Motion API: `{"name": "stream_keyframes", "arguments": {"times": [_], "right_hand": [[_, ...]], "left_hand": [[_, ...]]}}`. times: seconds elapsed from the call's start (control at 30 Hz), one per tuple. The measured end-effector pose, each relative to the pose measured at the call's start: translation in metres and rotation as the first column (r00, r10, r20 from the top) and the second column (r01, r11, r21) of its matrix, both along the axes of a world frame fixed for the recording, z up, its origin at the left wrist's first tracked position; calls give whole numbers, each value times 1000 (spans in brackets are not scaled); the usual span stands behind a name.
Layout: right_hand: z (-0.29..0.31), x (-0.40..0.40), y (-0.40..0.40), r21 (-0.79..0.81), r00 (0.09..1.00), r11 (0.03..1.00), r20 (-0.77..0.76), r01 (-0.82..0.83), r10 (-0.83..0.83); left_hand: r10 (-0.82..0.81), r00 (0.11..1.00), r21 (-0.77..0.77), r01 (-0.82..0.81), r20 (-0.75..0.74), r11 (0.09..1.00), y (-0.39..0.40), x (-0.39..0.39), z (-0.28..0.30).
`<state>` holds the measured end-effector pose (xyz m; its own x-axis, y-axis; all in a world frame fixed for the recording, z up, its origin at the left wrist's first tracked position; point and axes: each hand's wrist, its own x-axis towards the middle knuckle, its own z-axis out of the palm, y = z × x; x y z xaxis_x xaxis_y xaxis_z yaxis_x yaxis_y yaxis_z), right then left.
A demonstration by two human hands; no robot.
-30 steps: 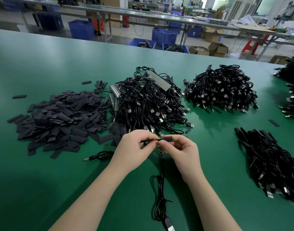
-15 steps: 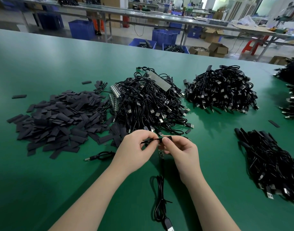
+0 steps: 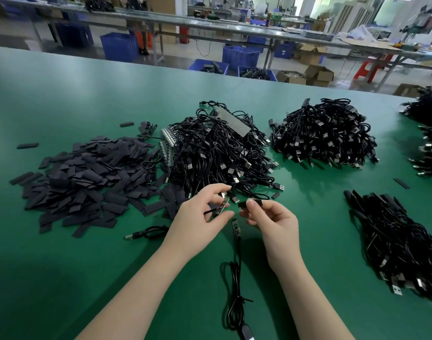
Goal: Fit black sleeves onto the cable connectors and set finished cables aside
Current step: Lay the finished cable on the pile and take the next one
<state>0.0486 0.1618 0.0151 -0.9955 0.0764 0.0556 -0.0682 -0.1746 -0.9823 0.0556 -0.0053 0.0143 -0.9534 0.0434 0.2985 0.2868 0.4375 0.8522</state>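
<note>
The left hand (image 3: 200, 214) pinches a small connector board (image 3: 223, 204) between thumb and fingertips, its grip clamped on the board's lower half, while the right hand (image 3: 271, 222) pinches a short black sleeve (image 3: 250, 203) between thumb and forefinger, just to the right of the board and apart from it, both held above the green table (image 3: 63, 266). The board's long axis runs on a slant, from its wired end low and left inside the left grip up to its free tip high and right, and that tip seems to aim a little above the sleeve. The sleeve's long axis lies nearly level, its near mouth facing left toward the board. The likely trouble is this mismatch: unless one of them is turned into line, the board's corner could catch the sleeve's rim and buckle it. The right pinch may also flatten the soft sleeve so its mouth closes. A thin wire leaves the left grip at its lower left; pushing hard against a jammed sleeve could strain its joint. A second cable (image 3: 235, 266), with its own bare board, lies on the table directly below the two grips and could be snagged.
</note>
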Motion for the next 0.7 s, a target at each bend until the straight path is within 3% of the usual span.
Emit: {"name": "stream_keyframes", "arguments": {"times": [0.3, 0.7], "right_hand": [[3, 0, -1, 22, 1000, 1000, -9, -7, 7], [3, 1, -2, 91, 998, 996, -63, 0, 6]], "left_hand": [[18, 997, -39, -15, 72, 999, 1, -2, -7], [12, 999, -59, -9, 49, 998, -1, -3, -8]]}}
